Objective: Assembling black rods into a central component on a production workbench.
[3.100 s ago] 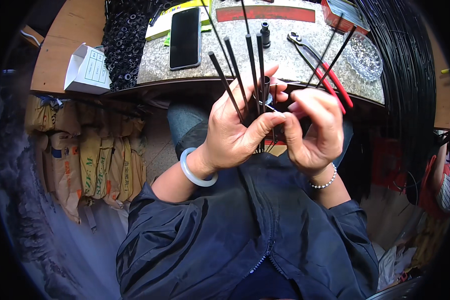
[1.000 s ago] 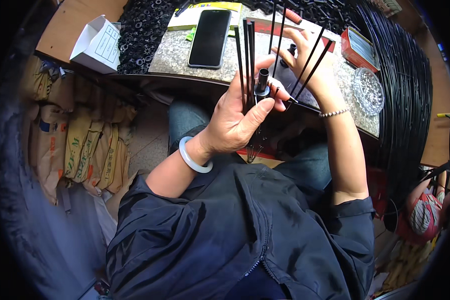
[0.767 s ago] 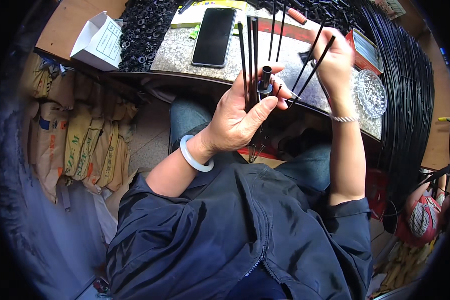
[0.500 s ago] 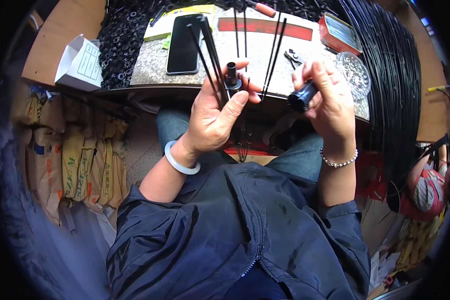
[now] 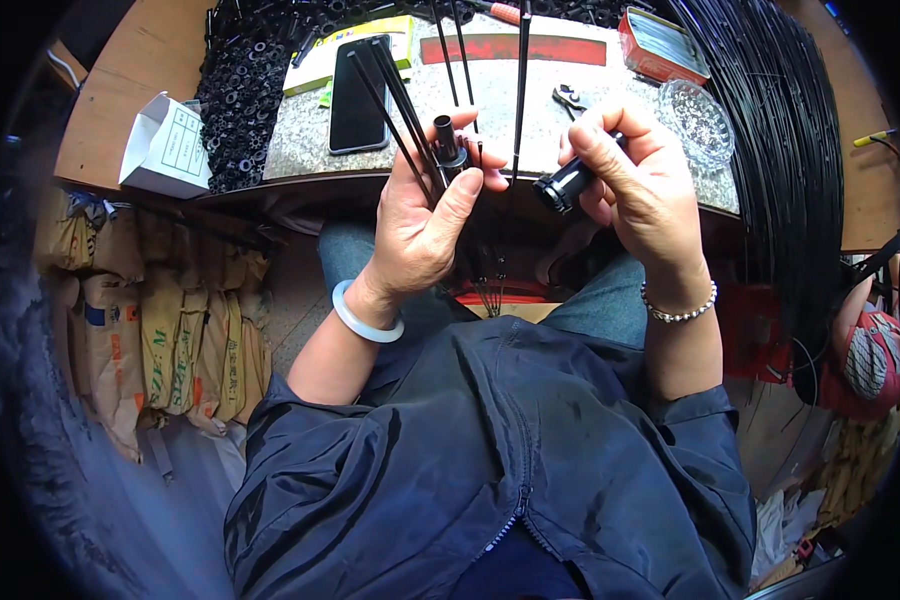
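Note:
My left hand (image 5: 417,238) is closed round a black tubular hub (image 5: 447,143) with a flanged collar, held upright above my lap. Long thin black umbrella-like ribs (image 5: 397,98) fan up from around it, and their lower ends hang between my knees. Off to the right, my right hand (image 5: 652,185) pinches a short black plastic sleeve (image 5: 562,188) between thumb and fingers. Its hollow, notched end points toward the hub, with a gap between them. My fingers partly hide both pieces.
On the stone-topped bench lie a phone (image 5: 358,105), a red strip (image 5: 515,50), pliers (image 5: 568,97), a glass dish (image 5: 697,125) and a red tin (image 5: 660,45). Black rings (image 5: 245,105) and a white box (image 5: 168,145) sit left; black rods (image 5: 785,130) drape right.
The sleeve in my right hand has moved left, nearer the hub. My left hand has shifted slightly left, and the ribs have swung a little with it.

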Motion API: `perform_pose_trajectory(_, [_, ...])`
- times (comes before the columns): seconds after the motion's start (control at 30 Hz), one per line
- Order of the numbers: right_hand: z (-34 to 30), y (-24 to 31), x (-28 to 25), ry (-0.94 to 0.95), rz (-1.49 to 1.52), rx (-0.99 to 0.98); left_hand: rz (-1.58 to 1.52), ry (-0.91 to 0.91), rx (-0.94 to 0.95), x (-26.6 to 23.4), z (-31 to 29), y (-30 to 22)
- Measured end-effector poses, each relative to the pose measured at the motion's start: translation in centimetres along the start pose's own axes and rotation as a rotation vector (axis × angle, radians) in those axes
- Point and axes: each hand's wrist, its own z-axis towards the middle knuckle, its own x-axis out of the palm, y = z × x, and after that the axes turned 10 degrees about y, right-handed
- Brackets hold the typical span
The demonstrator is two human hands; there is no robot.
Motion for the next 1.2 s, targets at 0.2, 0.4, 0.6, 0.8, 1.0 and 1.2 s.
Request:
perform_pose_trajectory(0.2, [-1.1, 1.6, 2.5, 0.051, -0.271, -0.476, 0.009, 0.013, -0.029, 0.1, 0.0, -0.5])
perform_pose_trajectory(0.4, [2.0, 4.5, 3.8, 0.118, -1.003, -0.961, 0.152, 0.094, 0.044, 0.2, -0.1, -0.4])
perform_pose_trajectory(0.6, [3.4, 5.7, 3.3, 0.178, -1.101, -0.732, 0.072, 0.066, 0.037, 0.7, 0.4, -0.6])
perform_pose_trajectory(0.8, [3.9, 7.1, 3.0, 0.331, -1.172, -0.568, 0.068, 0.075, 0.015, 0.9, 0.4, -0.3])
perform_pose_trajectory(1.0, [3.8, 9.8, 4.2, 0.404, -1.268, -0.227, 0.199, 0.102, 0.042, 0.6, 0.4, -0.3])
perform_pose_trajectory(1.2, [4.5, 9.2, 3.9, 0.466, -1.266, -0.187, 0.303, 0.123, 0.05, 0.6, 0.2, -0.4])
